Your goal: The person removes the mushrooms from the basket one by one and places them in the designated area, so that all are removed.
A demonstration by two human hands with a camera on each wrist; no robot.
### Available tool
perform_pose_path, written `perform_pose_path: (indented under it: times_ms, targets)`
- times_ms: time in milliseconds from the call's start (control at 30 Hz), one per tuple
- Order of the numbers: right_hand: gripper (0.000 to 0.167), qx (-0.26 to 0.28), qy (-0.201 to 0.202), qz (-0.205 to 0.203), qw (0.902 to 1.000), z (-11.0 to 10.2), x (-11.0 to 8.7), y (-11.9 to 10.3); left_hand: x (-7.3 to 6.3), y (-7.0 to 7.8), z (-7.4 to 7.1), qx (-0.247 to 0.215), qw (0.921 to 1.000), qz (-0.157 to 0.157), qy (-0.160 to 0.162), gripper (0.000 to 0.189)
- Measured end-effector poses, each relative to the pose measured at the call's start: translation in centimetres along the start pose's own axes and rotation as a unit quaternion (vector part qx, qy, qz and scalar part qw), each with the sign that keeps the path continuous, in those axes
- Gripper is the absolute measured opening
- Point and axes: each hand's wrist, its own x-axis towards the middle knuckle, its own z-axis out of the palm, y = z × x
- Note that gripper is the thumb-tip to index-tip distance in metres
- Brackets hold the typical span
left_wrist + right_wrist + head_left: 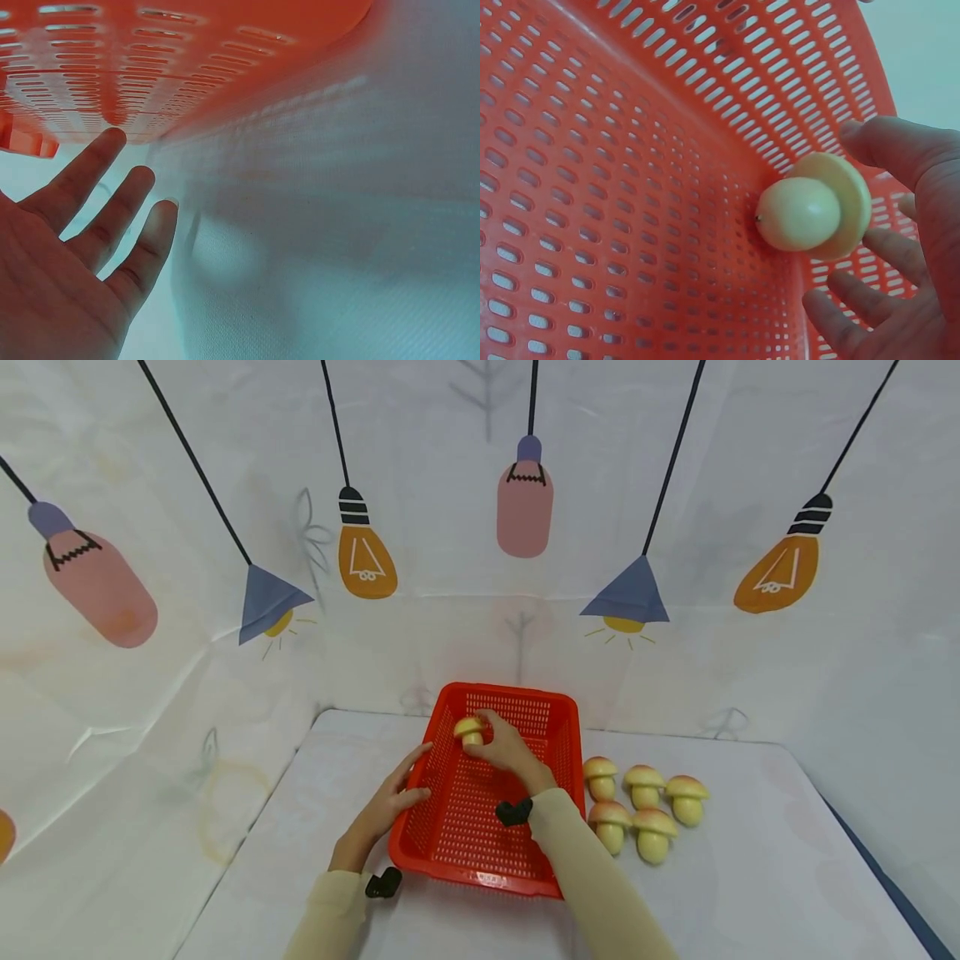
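Note:
A toy mushroom (470, 731) with a yellow cap and pale stem sits in the far left corner of a red plastic basket (480, 872). My right hand (512, 750) is inside the basket, just to the right of this mushroom. In the right wrist view, the thumb and fingers (889, 142) are spread apart around the cap side of the mushroom (799, 214), not closed round it. Beside the basket's left wall is my left hand (386, 803), its thumb and a fingertip at the rim. The left wrist view has its fingers (142, 255) extended and separated along the slotted wall.
Several more toy mushrooms (652, 835) stand grouped on the white table (750, 877), close to the basket's right side. A pale sheet (450, 635) printed with hanging lamps rises behind the table and along its left.

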Motion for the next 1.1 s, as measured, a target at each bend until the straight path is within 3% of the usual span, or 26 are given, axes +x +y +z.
perform_pose_path:
  times_ms: [400, 1100]
  targets:
    - [0.072, 0.002, 0.003, -0.023, 0.9997, 0.12, 0.16, 0.1, 0.11, -0.05, -0.04, -0.005, 0.9999, 0.014, -0.008, 0.074]
    - [0.067, -0.018, -0.063, -0.017, 0.9977, 0.74, 0.24, 0.19, 0.08, -0.09, -0.12, -0.012, 0.9998, 0.006, -0.013, 0.074]
